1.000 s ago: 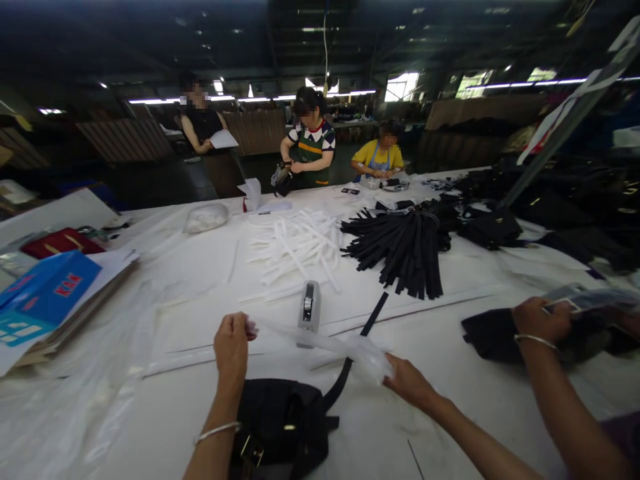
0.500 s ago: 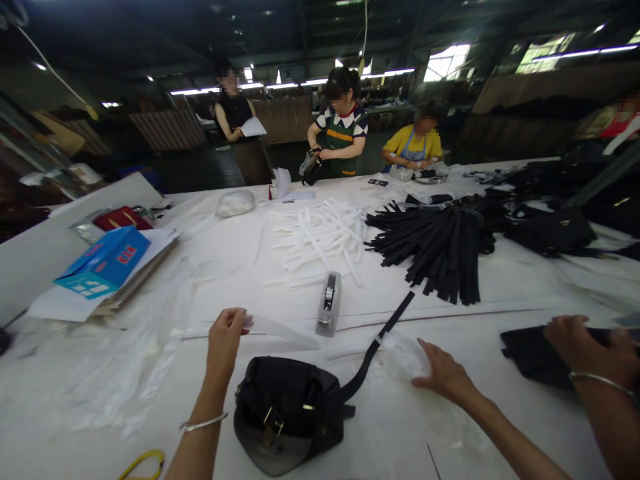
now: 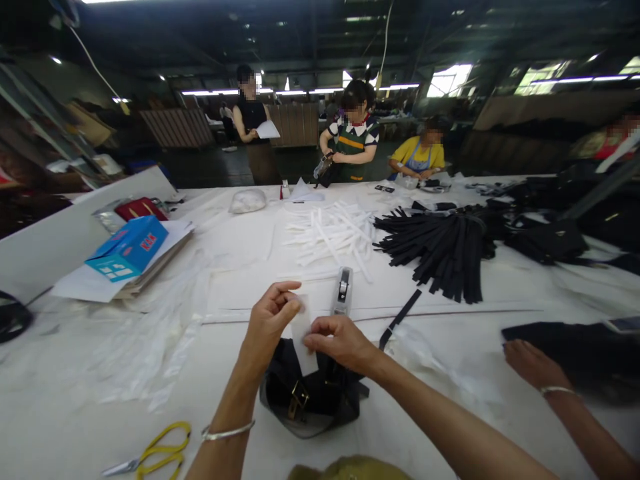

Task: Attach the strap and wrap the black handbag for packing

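My left hand pinches the upper end of a thin white strip. Lower down, the thumb and fingers of my right hand are closed on the strip's edge. Directly below lies a black handbag with a gold buckle, partly hidden by both hands and the strip. Its black strap runs out to the upper right, with a white band around it. Just beyond my right hand stands a grey tape dispenser. Crumpled clear plastic rests beside the strap.
Yellow-handled scissors lie front left. A blue box sits on papers at left. White strips and black straps are piled beyond. At right, another person's hand touches black material. Several people are across the table.
My left hand has moved right with the white strip, over the handbag. My right hand has left the clear plastic and now grips the strip. The neighbour's hand has shifted left and down.
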### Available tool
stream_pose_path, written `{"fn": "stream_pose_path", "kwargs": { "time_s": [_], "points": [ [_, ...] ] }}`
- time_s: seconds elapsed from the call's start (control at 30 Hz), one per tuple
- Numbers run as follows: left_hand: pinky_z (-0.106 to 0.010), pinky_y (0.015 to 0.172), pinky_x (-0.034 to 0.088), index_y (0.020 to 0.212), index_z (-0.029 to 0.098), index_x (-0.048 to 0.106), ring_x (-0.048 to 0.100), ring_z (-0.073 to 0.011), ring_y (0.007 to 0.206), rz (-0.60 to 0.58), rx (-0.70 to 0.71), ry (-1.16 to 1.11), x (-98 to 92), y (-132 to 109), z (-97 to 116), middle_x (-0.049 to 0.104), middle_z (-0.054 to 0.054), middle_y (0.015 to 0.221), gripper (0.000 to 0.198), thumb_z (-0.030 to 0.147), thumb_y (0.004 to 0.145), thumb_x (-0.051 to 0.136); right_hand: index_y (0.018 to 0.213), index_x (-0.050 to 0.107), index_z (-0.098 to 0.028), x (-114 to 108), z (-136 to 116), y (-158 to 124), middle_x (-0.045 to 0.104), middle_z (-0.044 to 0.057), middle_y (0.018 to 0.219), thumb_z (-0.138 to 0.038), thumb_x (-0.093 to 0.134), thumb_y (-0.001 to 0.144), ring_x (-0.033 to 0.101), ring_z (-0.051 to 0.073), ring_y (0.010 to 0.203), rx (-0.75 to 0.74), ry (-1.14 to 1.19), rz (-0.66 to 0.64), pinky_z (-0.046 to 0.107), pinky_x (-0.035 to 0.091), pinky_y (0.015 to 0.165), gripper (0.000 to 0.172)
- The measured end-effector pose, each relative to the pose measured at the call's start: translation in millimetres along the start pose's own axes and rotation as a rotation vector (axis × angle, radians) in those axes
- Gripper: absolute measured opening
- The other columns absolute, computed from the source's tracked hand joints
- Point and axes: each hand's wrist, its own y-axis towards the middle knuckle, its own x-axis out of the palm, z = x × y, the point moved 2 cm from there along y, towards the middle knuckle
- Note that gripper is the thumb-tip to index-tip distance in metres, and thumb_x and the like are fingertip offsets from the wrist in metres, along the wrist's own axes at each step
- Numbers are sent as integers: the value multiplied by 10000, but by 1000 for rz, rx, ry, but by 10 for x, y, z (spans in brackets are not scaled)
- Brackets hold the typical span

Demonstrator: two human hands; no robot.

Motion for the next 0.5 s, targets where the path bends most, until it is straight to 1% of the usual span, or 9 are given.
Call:
{"fn": "stream_pose_path", "kwargs": {
  "time_s": [0.07,0.1,0.13,0.2,0.27,0.3,0.37,0.43,0.5],
  "points": [
    [-268,713,474,1109,205,583,610,-156,771,3,-35,-145,-34,-76,-105,678,6,817,447,398,722,698,685,680,-169,115,-31,50,654,-18,628,-390,677,757,543,117,604,11,66,42,256,414,617,232],
    [-275,734,481,1091,195,589,618,-161,792,3,-68,-193,-37,-110,-169,691,-8,848,440,403,720,704,681,670,-164,166,-43,73,645,-21,618,-386,680,752,525,106,585,18,73,68,247,395,597,233],
    [-280,744,485,1042,180,607,620,-162,795,14,-107,-223,-38,-139,-233,698,-20,854,402,409,726,704,673,661,-161,213,-52,91,637,-24,608,-376,679,748,513,99,572,26,69,94,241,383,586,229],
    [-272,737,487,921,157,637,615,-154,770,87,-161,-262,-72,-184,-332,698,-29,812,327,424,742,698,673,654,-161,286,-47,103,632,-28,599,-339,678,734,512,96,565,50,49,131,235,381,577,190],
    [-256,728,495,822,150,647,603,-138,736,180,-182,-317,-198,-220,-380,676,-13,743,327,452,719,720,699,669,-166,286,22,52,646,-25,619,-292,670,717,535,105,590,52,-14,174,233,397,582,127],
    [-245,721,503,793,152,649,594,-128,711,222,-191,-350,-314,-240,-393,655,5,701,349,465,679,752,709,677,-169,241,92,-10,655,-20,638,-276,664,711,550,112,613,44,-64,219,235,407,594,108],
    [-216,709,523,762,162,655,572,-106,668,308,-221,-402,-666,-295,-436,609,41,634,412,492,575,818,716,681,-173,58,317,-227,660,-11,662,-284,652,716,570,125,646,48,-145,381,244,425,619,114],
    [-189,676,538,768,178,666,568,-105,659,386,-275,-366,-1148,-376,-554,600,53,607,493,523,473,858,727,661,-170,-199,644,-561,642,-8,638,-364,633,745,581,139,640,131,-107,623,261,442,631,197],
    [-193,633,557,785,199,672,578,-117,649,428,-349,-272,-1668,-479,-781,617,51,606,561,570,408,859,781,652,-159,-422,1014,-937,646,11,645,-482,605,771,596,158,646,300,-35,860,284,450,641,326]
  ]
}}
